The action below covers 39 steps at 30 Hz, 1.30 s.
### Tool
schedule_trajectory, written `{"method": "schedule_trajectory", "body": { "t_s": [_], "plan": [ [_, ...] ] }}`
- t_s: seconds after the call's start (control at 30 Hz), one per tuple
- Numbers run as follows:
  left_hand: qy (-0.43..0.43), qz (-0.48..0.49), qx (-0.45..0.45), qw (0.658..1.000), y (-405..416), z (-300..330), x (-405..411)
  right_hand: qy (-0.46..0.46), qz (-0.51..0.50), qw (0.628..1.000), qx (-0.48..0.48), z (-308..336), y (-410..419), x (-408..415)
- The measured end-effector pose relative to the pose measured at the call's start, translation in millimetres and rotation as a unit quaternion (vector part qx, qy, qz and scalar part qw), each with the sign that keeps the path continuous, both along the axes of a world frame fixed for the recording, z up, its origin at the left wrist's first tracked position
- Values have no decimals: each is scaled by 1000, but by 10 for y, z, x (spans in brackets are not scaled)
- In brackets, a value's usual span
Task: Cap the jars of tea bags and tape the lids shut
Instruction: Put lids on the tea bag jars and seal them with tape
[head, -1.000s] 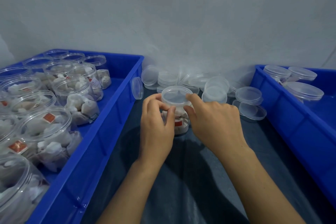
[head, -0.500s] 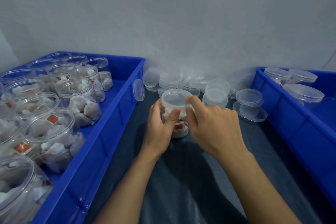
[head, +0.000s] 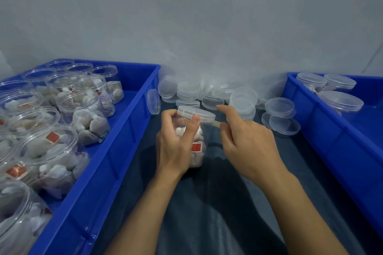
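While the left hand (head: 176, 147) wraps its fingers and thumb round the jar (head: 193, 141), holding it tilted just above the dark bench (head: 228, 203), the right hand (head: 246, 141) sits just beside the lid (head: 195, 113), index finger out, other fingers loosely curled; it seems to pinch a pale strip, perhaps tape, though I cannot tell for sure. The lid looks seated on the jar of tea bags. To do this step well, I would keep the jar steady, check the lid sits square, then lay tape across the seam and press it flat. Loose lids (head: 242, 101) crowd the bench behind; uncapped jars (head: 83, 114) fill the left blue crate (head: 116, 151), and capped ones (head: 342, 103) stand in the right crate (head: 331, 141).
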<state>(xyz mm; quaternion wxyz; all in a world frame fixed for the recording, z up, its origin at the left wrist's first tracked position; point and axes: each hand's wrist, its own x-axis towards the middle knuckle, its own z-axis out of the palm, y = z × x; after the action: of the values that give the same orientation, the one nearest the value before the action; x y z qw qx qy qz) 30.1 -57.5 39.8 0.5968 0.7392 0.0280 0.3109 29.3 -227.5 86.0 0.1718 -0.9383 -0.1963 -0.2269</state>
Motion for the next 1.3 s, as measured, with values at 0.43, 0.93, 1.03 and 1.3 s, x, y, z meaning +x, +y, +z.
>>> {"method": "schedule_trajectory", "body": {
  "t_s": [0.43, 0.93, 1.03, 1.3],
  "plan": [
    [29, -25, -9, 999, 6, 35, -20, -11, 14, 1000, 20, -12, -51, 56],
    [71, -72, -19, 995, -18, 53, -60, 80, 38, 990, 111, -4, -106, 21],
    [23, 63, 108, 992, -59, 101, -103, 82, 32, 988, 126, -24, -114, 17],
    [15, 81, 308, 948, -333, -7, -305, 97, -2, 986, 135, -55, -32, 0]
  ]
}}
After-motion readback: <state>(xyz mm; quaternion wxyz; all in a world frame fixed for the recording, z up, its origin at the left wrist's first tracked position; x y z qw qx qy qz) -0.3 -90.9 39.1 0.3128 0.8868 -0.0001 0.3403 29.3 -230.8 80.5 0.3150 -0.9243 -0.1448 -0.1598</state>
